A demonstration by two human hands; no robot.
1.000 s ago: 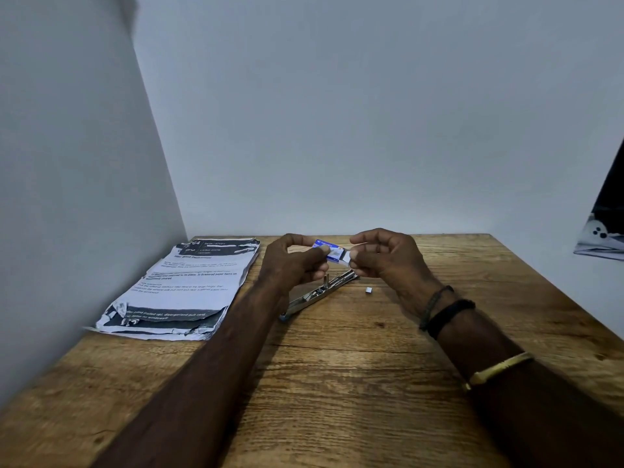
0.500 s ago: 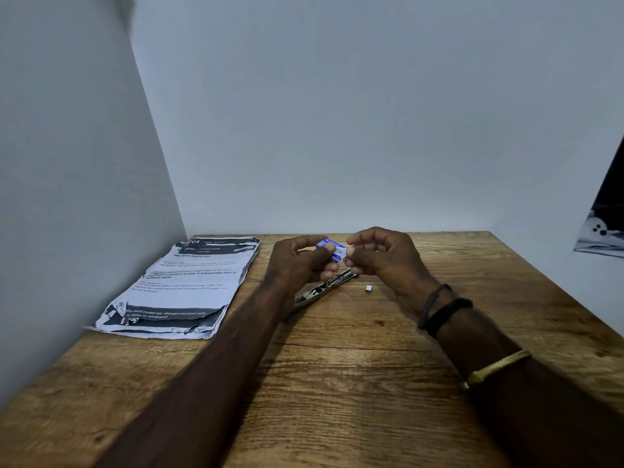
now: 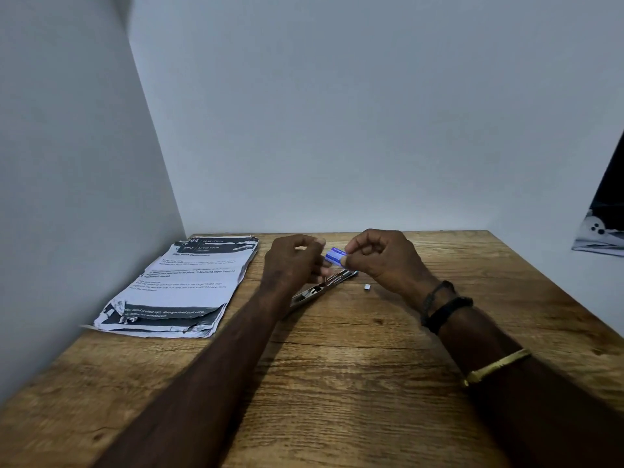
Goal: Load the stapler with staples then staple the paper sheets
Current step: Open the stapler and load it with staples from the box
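A small blue and white staple box is held just above the table between both hands. My right hand pinches its right end with thumb and forefinger. My left hand is curled at its left end, fingertips against the box. Below the hands the metal stapler lies flat and opened out on the wooden table, partly hidden by my left wrist. A small loose strip of staples lies on the table right of the stapler. The stack of printed paper sheets lies at the left, with crumpled near edges.
Grey walls close the table in at the left and the back. A dark printed sheet hangs on the right wall. My right wrist carries dark bands and a gold bangle.
The staple box has shifted slightly right, towards my right hand, and my left thumb has lifted off it. The stapler, loose staples and paper have not moved.
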